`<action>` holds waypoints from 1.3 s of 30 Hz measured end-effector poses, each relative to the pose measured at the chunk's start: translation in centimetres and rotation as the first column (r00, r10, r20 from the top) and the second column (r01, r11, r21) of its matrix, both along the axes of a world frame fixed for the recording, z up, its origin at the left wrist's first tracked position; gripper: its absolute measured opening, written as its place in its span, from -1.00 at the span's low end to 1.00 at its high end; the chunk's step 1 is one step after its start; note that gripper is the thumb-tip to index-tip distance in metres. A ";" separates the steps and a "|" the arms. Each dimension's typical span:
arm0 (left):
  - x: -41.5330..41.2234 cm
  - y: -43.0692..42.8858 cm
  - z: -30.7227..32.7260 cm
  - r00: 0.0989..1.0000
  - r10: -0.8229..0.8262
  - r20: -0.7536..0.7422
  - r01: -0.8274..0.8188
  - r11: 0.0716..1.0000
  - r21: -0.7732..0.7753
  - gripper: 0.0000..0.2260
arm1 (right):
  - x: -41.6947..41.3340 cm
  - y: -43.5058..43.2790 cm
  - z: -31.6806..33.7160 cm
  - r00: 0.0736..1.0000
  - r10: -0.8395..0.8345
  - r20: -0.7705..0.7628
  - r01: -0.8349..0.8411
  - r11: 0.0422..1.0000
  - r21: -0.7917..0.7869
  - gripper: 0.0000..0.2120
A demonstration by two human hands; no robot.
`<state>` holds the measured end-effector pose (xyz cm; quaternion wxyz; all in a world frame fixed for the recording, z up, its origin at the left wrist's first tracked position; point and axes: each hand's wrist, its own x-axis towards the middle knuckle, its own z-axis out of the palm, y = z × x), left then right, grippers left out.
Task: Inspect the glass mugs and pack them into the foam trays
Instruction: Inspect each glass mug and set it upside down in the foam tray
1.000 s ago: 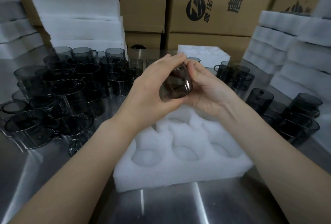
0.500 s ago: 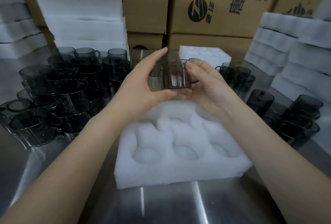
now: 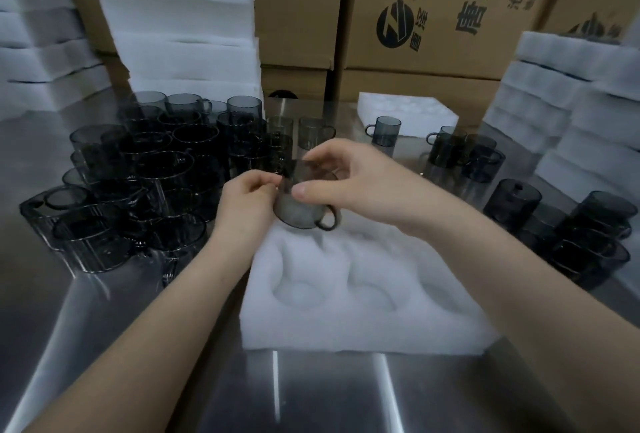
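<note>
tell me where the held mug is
Head view, centre: the mug is held between left hand and right hand at the far edge of the foam tray.

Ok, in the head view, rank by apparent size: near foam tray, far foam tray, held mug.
Largest: near foam tray.
The far foam tray and held mug look about alike; distance shrinks that tray.

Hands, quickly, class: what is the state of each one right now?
Left hand: holds the glass mug at its side.
Right hand: pinches the same mug near its rim.
</note>
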<state>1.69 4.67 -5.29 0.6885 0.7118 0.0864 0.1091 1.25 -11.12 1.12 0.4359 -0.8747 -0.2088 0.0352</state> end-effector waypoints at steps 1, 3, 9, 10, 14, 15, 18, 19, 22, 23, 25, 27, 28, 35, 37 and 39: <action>-0.1 -0.1 0.0 1.000 0.009 0.003 -0.009 1.000 -0.020 -0.77 | 0.0 0.3 -0.1 0.999 -0.014 0.047 0.017 0.998 -0.058 -0.51; -0.2 -0.3 0.1 1.000 0.023 0.002 -0.023 0.998 -0.064 -0.75 | -0.2 0.9 -0.2 0.994 -0.009 0.108 0.020 0.994 -0.104 -0.54; -0.2 -0.3 0.0 1.000 0.003 0.028 -0.002 0.999 -0.054 -0.74 | -0.7 1.1 -0.5 0.975 0.066 0.213 -0.018 0.975 -0.221 -0.78; -0.2 -0.2 0.0 0.999 -0.002 0.040 0.004 0.999 -0.041 -0.74 | -0.7 1.0 -0.6 0.975 0.078 0.210 -0.028 0.973 -0.230 -0.76; 0.0 -0.2 0.0 0.998 -0.012 0.056 0.011 1.000 0.017 -0.78 | -1.1 1.6 -1.6 0.971 0.118 0.206 -0.049 0.948 -0.315 -0.61; 0.0 -0.2 0.0 0.999 -0.010 0.052 0.009 1.000 0.015 -0.78 | -1.2 1.8 -1.9 0.967 0.127 0.223 -0.037 0.929 -0.368 -0.60; 0.1 -0.2 0.0 0.999 -0.004 0.038 0.004 1.000 -0.002 -0.77 | -1.6 1.8 -2.2 0.940 0.164 0.299 0.013 0.858 -0.513 -0.60; 0.1 -0.3 0.0 0.999 -0.005 0.034 0.005 1.000 -0.012 -0.77 | -1.6 1.6 -2.1 0.939 0.179 0.294 0.006 0.845 -0.534 -0.60; 0.2 -0.3 -0.1 1.000 -0.003 0.023 0.004 0.999 -0.038 -0.75 | -1.4 1.6 -1.9 0.940 0.240 0.243 -0.044 0.790 -0.611 -0.54; 0.2 -0.3 -0.1 1.000 0.001 0.019 0.000 0.999 -0.044 -0.75 | -1.4 1.6 -2.1 0.941 0.257 0.219 -0.057 0.759 -0.649 -0.50; 0.3 -0.3 -0.2 1.000 0.003 0.010 -0.003 0.997 -0.078 -0.76 | -1.4 1.6 -2.7 0.951 0.268 0.155 -0.082 0.701 -0.708 -0.42; 0.2 -0.3 -0.2 1.000 0.003 0.010 -0.002 0.995 -0.105 -0.75 | -1.3 1.5 -2.9 0.962 0.263 0.076 -0.125 0.670 -0.732 -0.36; 0.2 -0.4 -0.2 1.000 0.002 0.013 0.000 0.994 -0.109 -0.76 | -1.2 1.5 -2.8 0.965 0.259 0.041 -0.145 0.658 -0.739 -0.33; 0.1 -0.4 -0.3 0.996 -0.093 0.011 0.093 0.979 -0.183 -0.85 | 1.6 0.2 -1.4 0.974 0.202 -0.104 -0.227 0.896 -0.381 -0.52; 0.3 -0.4 -0.4 0.997 -0.082 -0.006 0.081 0.992 -0.099 -0.88 | 4.2 -1.7 -0.5 0.998 -0.063 -0.027 0.061 0.995 -0.084 -0.66; 0.4 -0.4 -0.4 0.997 -0.082 -0.016 0.080 0.994 -0.068 -0.92 | 8.1 -4.5 0.0 0.908 -0.410 0.081 0.408 0.912 0.039 -0.69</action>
